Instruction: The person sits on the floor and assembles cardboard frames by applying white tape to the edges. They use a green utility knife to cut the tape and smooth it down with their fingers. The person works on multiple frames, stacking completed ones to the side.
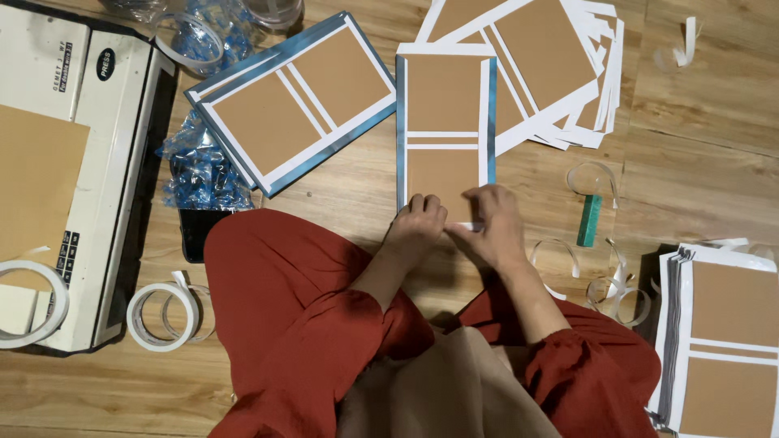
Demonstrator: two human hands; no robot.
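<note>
A tall cover sheet (pixel 444 122) with two brown card panels, white borders and a blue edge lies on the wooden floor in front of me. My left hand (pixel 418 223) rests on its near edge with fingers curled down. My right hand (pixel 491 223) is beside it, fingertips pinching at the white strip along the near right corner. Both hands touch the sheet's bottom border. Red sleeves cover my arms.
A second blue-edged cover (pixel 296 97) lies to the left, a fanned pile of covers (pixel 552 65) behind, another stack (pixel 722 332) at the right. A white machine (pixel 81 162) and tape rolls (pixel 162 316) sit left. A green tool (pixel 590 219) and loose tape strips lie right.
</note>
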